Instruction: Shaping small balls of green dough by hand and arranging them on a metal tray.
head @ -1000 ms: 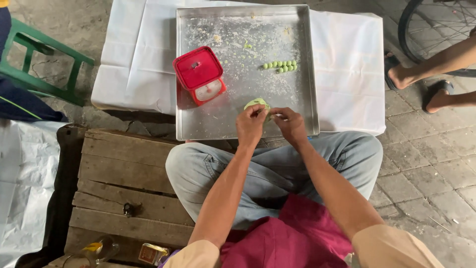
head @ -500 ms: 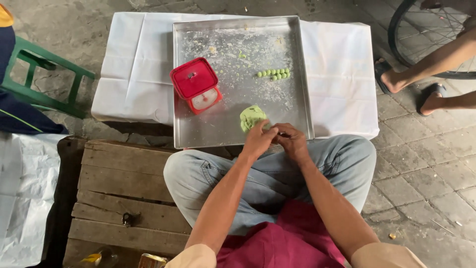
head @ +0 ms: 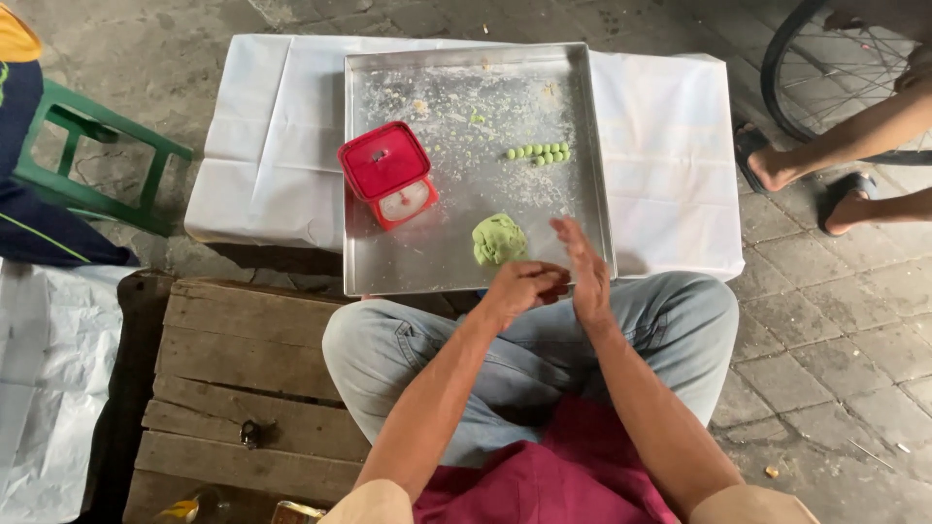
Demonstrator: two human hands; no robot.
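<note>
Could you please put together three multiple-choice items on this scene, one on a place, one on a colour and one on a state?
1. Where does the green dough lump lie?
A. On the metal tray, near its front edge
B. On the wooden pallet
C. Inside the red container

2. What colour is the lid of the small square container on the tray?
A. Blue
B. Red
C. Yellow

3. How is the right hand held?
A. Clenched in a fist around the lump
B. Flat on the white cloth
C. Open, fingers stretched out, close against the left hand

Answers:
1 A: the lump sits on the tray just ahead of the hands.
2 B: the lid is plainly red.
3 C: the right palm is open and upright beside the curled left hand, above the tray's front edge.
</note>
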